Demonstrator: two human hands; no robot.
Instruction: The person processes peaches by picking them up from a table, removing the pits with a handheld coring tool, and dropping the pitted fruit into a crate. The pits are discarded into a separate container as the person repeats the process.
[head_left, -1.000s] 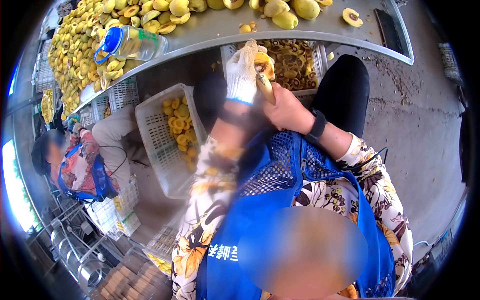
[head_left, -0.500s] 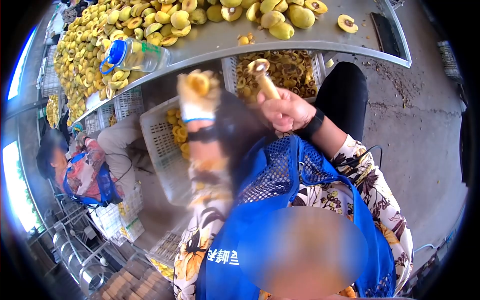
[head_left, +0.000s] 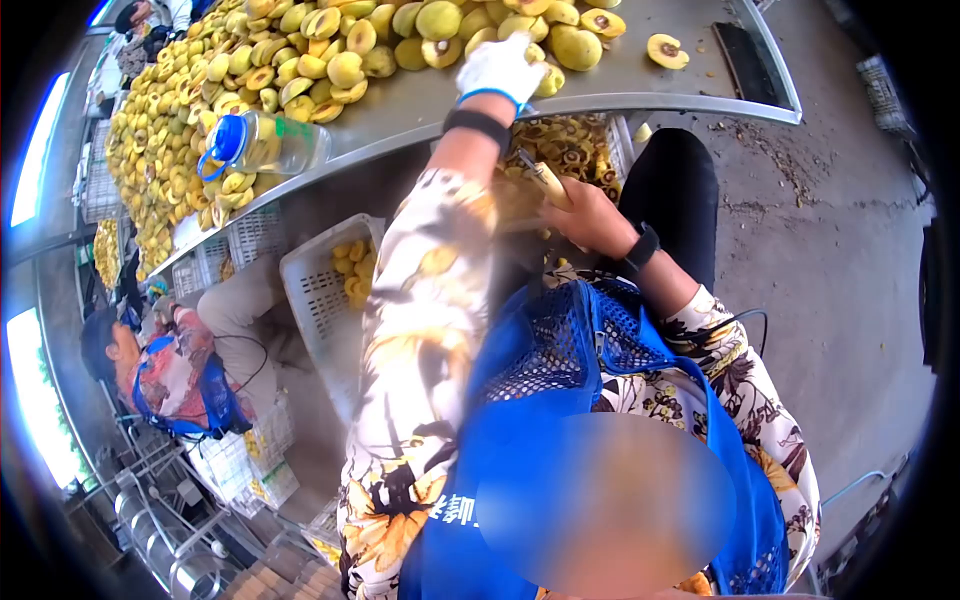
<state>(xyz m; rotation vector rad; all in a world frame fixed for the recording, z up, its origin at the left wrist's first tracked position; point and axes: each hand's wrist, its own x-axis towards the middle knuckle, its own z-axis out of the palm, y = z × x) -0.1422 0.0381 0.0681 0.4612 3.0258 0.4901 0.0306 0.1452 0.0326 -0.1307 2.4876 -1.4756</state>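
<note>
My left hand, in a white glove, reaches over the table's front edge to the pile of halved yellow peaches. Its fingers are at the fruit, partly hidden by the back of the hand and smeared by motion. My right hand is bare and closed around the pale wooden handle of a pitting tool, whose thin metal tip points up and left. Beneath that tool, under the table edge, lie brown-centred fruit scraps in a crate. One cut peach lies apart on the metal table.
A blue-capped clear bottle stands by the table's edge. A white crate with yellow fruit pieces sits left of my legs. Another person sits at the left. A dark flat bar lies on the table's right end.
My left hand has moved from above my lap, where it held a peach half, up to the pile. My right hand has lowered the tool; the brown-centred piece at its tip no longer shows.
</note>
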